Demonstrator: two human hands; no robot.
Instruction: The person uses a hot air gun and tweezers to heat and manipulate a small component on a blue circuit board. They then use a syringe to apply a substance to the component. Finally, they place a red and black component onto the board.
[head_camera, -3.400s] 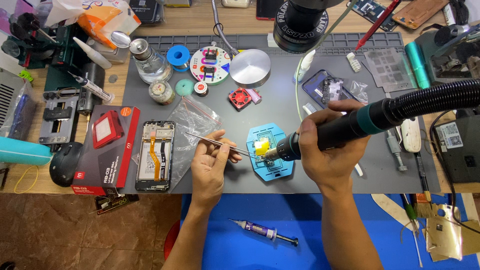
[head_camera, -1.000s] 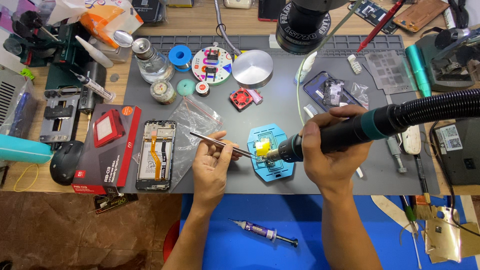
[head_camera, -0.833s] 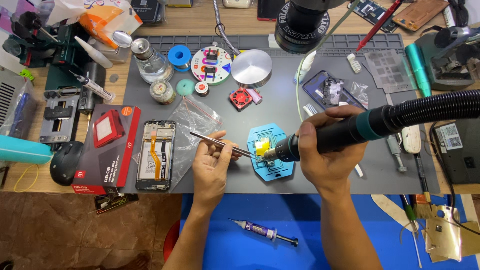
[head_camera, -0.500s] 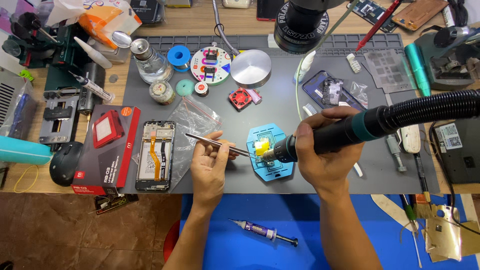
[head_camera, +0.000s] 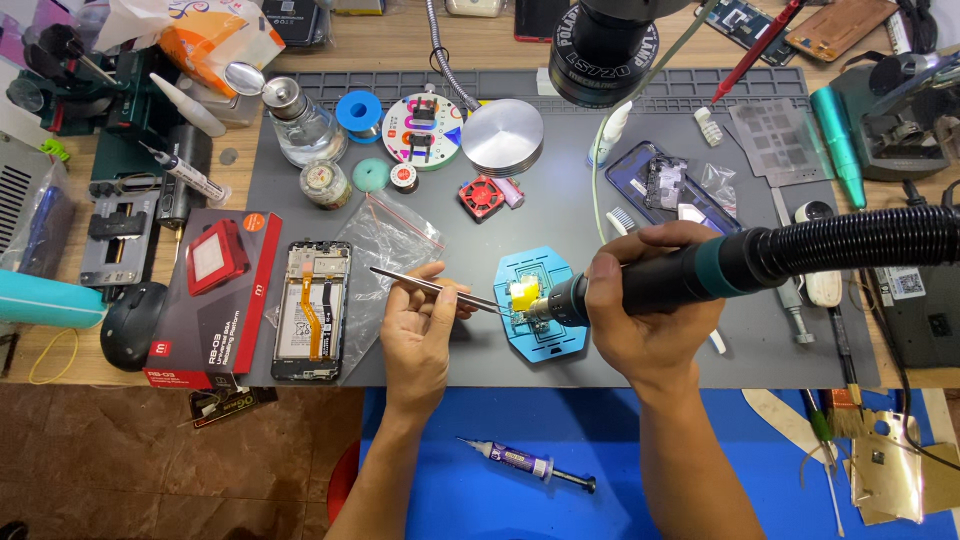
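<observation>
Your left hand (head_camera: 425, 335) pinches slim metal tweezers (head_camera: 430, 288), tips reaching the small yellow-taped part (head_camera: 522, 293) clamped in the blue plastic holder (head_camera: 540, 318) on the grey mat (head_camera: 600, 190) of the tabletop. Your right hand (head_camera: 650, 315) grips the black hot-air handpiece (head_camera: 680, 280), nozzle just beside that part, apparently so heat and tweezers meet there.

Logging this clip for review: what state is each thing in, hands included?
Left hand: gripping tweezers, tips at the blue holder.
Right hand: gripping hot-air handpiece, nozzle over the holder.
Phone: back off, insides exposed.
Syringe: lying flat, untouched.
Plastic bag: flat beside the phone.
</observation>
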